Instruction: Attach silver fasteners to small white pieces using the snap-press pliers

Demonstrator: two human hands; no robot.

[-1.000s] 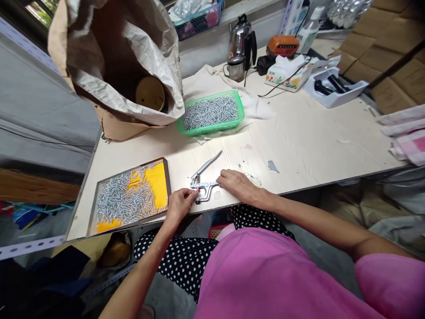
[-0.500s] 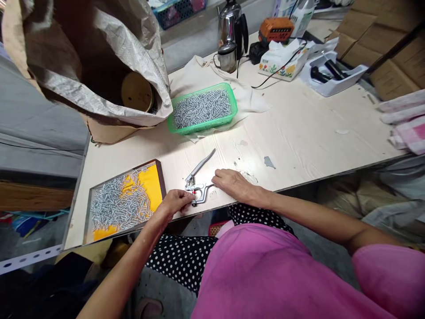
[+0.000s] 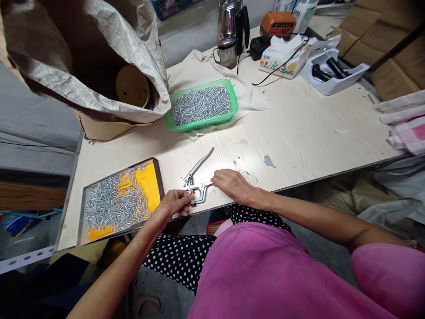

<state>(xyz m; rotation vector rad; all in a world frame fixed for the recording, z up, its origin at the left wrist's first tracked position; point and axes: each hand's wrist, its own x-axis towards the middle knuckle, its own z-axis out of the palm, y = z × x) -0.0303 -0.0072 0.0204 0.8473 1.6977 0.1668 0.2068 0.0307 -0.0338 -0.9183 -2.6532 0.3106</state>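
Silver snap-fastener pliers (image 3: pixel 202 188) lie by the table's front edge, their long lever raised away from the body. A coil spring and a small red part show at the jaw. My right hand (image 3: pixel 232 185) is closed on the end of the lower handle. At the jaw, my left hand (image 3: pixel 175 203) has its thumb and fingers pinched together beside the red part; whatever is between them is too small to make out. To its left sits a shallow tray (image 3: pixel 160 179) with a yellow bottom, strewn with small silver metal pieces (image 3: pixel 116 201).
A green plastic basket (image 3: pixel 202 126) full of similar metal pieces stands behind the pliers. At the back left is a large open sack (image 3: pixel 122 110). Along the back are a steel kettle (image 3: pixel 228 22), a lidded cup (image 3: pixel 227 53), an orange battery (image 3: pixel 277 24), a tissue box (image 3: pixel 279 64) and a white tray (image 3: pixel 332 84).
The whole view has shifted slightly, with the tray and sack further left in it. Both hands keep their places at the pliers.
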